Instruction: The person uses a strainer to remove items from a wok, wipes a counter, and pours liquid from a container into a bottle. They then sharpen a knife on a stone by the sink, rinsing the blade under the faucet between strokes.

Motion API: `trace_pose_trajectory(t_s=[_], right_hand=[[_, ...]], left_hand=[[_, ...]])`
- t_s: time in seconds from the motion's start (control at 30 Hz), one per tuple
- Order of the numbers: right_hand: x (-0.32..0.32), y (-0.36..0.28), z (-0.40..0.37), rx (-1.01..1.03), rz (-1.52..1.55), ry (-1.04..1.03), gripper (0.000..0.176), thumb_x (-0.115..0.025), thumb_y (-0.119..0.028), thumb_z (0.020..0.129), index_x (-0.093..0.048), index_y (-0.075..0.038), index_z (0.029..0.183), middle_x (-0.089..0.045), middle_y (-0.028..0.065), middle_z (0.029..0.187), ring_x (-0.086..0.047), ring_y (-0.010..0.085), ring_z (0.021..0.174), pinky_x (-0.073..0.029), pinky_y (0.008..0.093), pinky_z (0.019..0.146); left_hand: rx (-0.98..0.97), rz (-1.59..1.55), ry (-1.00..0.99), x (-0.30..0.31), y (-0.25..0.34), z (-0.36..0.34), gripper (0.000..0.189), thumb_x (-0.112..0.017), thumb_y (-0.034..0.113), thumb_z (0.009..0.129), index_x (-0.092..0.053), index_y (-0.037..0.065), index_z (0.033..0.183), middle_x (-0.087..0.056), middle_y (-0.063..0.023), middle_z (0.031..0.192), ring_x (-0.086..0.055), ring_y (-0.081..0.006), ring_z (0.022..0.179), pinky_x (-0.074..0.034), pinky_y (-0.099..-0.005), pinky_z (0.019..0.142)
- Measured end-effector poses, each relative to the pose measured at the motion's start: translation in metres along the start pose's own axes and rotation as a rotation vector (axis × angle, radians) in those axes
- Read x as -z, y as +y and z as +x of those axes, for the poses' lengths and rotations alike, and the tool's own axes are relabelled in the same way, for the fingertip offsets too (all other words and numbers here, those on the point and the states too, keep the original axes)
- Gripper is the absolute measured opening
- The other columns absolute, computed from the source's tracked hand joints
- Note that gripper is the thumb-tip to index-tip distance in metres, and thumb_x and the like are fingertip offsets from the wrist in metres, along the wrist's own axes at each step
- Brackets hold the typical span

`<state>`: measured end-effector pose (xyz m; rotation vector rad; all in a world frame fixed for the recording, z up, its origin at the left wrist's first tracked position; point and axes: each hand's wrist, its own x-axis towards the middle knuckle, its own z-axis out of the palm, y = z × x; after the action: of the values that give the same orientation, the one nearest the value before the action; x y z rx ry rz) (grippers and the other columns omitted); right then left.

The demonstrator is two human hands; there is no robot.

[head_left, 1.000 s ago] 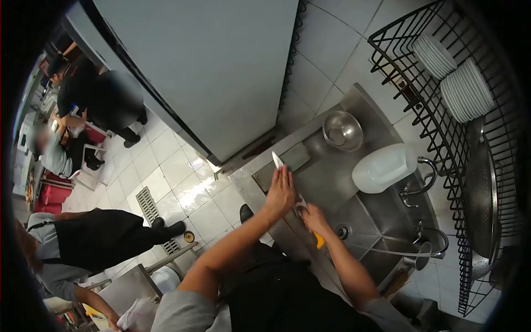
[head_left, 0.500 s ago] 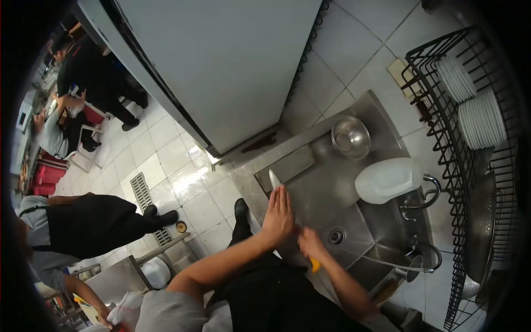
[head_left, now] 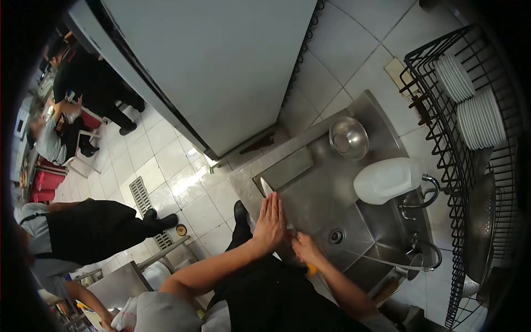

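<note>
A knife is between my hands, its pale pointed blade tip showing past my left fingertips. My right hand is closed around its yellow handle, the end of which shows below the fist. My left hand lies flat along the blade with fingers straight and side by side, hiding most of it. Both hands are in front of my black apron, at the near edge of the steel sink counter. Just beyond the blade tip lies a rectangular grey slab.
A metal bowl and a white plastic jug stand on the counter, near two taps. White plates fill a black wire rack at right. A large fridge-like cabinet stands ahead. Several people are at left.
Both hands and the knife have shifted slightly left and closer to my body. The grip on the handle and the flat left hand stay the same.
</note>
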<state>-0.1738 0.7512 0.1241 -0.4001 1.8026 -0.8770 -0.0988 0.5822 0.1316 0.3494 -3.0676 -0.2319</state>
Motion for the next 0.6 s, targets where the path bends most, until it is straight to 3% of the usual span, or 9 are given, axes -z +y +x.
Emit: trace_pose_trajectory(t_s=[0.1, 0.17, 0.23, 0.3, 0.37, 0.4, 0.47, 0.53, 0.6], right_hand=[[0.026, -0.006, 0.075, 0.245, -0.193, 0.234, 0.015, -0.049, -0.019, 0.098, -0.052, -0.006, 0.090, -0.048, 0.0010, 0.055, -0.045, 0.0133, 0.039, -0.037, 0.0308, 0.034], [0.047, -0.066, 0.120, 0.177, 0.001, 0.291, 0.019, -0.050, -0.020, 0.097, -0.051, -0.005, 0.086, -0.048, 0.0024, 0.055, -0.046, 0.0143, 0.038, -0.038, 0.0324, 0.034], [0.039, -0.076, 0.128, 0.137, 0.114, 0.343, 0.020, -0.050, -0.021, 0.097, -0.051, -0.004, 0.086, -0.048, 0.0032, 0.055, -0.047, 0.0150, 0.038, -0.039, 0.0332, 0.034], [0.031, -0.071, 0.127, 0.156, 0.000, 0.451, 0.020, -0.048, -0.020, 0.097, -0.052, -0.004, 0.086, -0.049, 0.0043, 0.056, -0.048, 0.0161, 0.039, -0.039, 0.0335, 0.034], [0.018, -0.037, 0.080, 0.019, -0.052, 0.258, 0.016, -0.047, -0.018, 0.097, -0.054, -0.005, 0.091, -0.048, 0.0039, 0.054, -0.050, 0.0165, 0.040, -0.039, 0.0337, 0.034], [0.010, -0.026, 0.046, -0.010, -0.001, 0.169, 0.014, -0.047, -0.018, 0.097, -0.055, -0.006, 0.098, -0.046, 0.0022, 0.054, -0.049, 0.0150, 0.041, -0.039, 0.0323, 0.035], [0.002, -0.025, -0.019, -0.090, 0.069, -0.036, 0.016, -0.046, -0.017, 0.098, -0.056, -0.008, 0.106, -0.046, 0.0002, 0.057, -0.047, 0.0124, 0.043, -0.037, 0.0296, 0.036], [0.008, -0.013, -0.015, 0.044, 0.077, 0.018, 0.015, -0.046, -0.019, 0.099, -0.056, -0.008, 0.102, -0.047, 0.0009, 0.057, -0.047, 0.0123, 0.043, -0.037, 0.0298, 0.037], [0.035, 0.008, 0.042, -0.014, -0.218, 0.138, 0.018, -0.047, -0.022, 0.100, -0.055, -0.006, 0.093, -0.049, 0.0022, 0.057, -0.047, 0.0136, 0.041, -0.038, 0.0313, 0.036]], left_hand=[[-0.028, -0.078, 0.197, -0.019, -0.039, 0.074, 0.066, -0.045, 0.026, 0.087, -0.037, -0.018, 0.135, -0.029, -0.0372, 0.146, -0.032, -0.0453, 0.138, -0.018, -0.0503, 0.117], [-0.187, -0.036, 0.204, -0.020, -0.083, 0.151, 0.071, -0.050, 0.032, 0.087, -0.036, -0.017, 0.136, -0.032, -0.0355, 0.146, -0.032, -0.0446, 0.138, -0.020, -0.0473, 0.117], [-0.284, -0.018, 0.147, -0.022, -0.094, 0.179, 0.077, -0.054, 0.037, 0.087, -0.034, -0.016, 0.138, -0.032, -0.0341, 0.146, -0.030, -0.0440, 0.139, -0.021, -0.0454, 0.117], [-0.325, 0.080, 0.162, -0.015, -0.088, 0.180, 0.071, -0.052, 0.031, 0.086, -0.036, -0.017, 0.136, -0.033, -0.0348, 0.145, -0.032, -0.0435, 0.138, -0.023, -0.0466, 0.116], [-0.213, 0.111, -0.018, 0.008, -0.057, 0.107, 0.067, -0.050, 0.026, 0.086, -0.037, -0.017, 0.136, -0.032, -0.0357, 0.145, -0.034, -0.0442, 0.137, -0.023, -0.0482, 0.116], [-0.086, 0.001, 0.141, -0.028, -0.037, 0.065, 0.067, -0.049, 0.026, 0.086, -0.037, -0.018, 0.135, -0.030, -0.0374, 0.146, -0.033, -0.0454, 0.137, -0.021, -0.0506, 0.116], [0.021, -0.132, 0.014, 0.001, 0.006, 0.001, 0.065, -0.044, 0.024, 0.087, -0.038, -0.019, 0.135, -0.025, -0.0380, 0.148, -0.027, -0.0446, 0.141, -0.015, -0.0521, 0.118], [0.017, -0.018, -0.083, -0.003, 0.015, 0.006, 0.066, -0.044, 0.027, 0.089, -0.036, -0.019, 0.136, -0.025, -0.0369, 0.148, -0.027, -0.0450, 0.141, -0.016, -0.0518, 0.118], [0.023, 0.109, 0.069, -0.020, -0.002, 0.055, 0.071, -0.047, 0.034, 0.090, -0.036, -0.019, 0.136, -0.027, -0.0359, 0.148, -0.026, -0.0448, 0.141, -0.018, -0.0505, 0.118]])
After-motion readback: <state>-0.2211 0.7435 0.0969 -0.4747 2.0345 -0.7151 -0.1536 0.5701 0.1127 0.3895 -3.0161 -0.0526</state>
